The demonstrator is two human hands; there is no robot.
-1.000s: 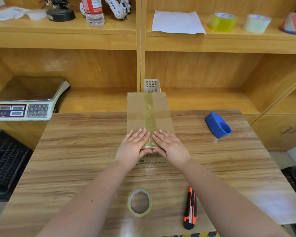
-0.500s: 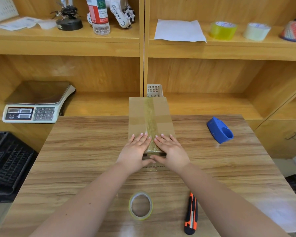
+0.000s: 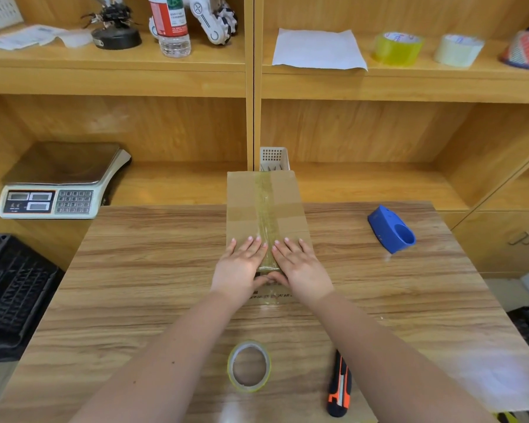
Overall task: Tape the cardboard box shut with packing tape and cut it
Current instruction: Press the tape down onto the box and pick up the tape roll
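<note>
The strip of tape (image 3: 268, 215) is being pressed flat onto the cardboard box (image 3: 245, 206) by the left hand (image 3: 242, 270) and right hand (image 3: 300, 270), both spread open, gripping nothing, at the box's near edge.

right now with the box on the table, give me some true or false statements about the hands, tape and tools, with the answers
1. Both hands, left hand and right hand, lie flat on the cardboard box. True.
2. A strip of tape runs along the middle of the box top. True.
3. The utility knife is in the right hand. False: it lies on the table, near the front edge.
4. The tape roll sits on top of the box. False: it lies flat on the table, nearer the person than the box.
5. The blue tape dispenser lies to the right of the box. True.
</note>
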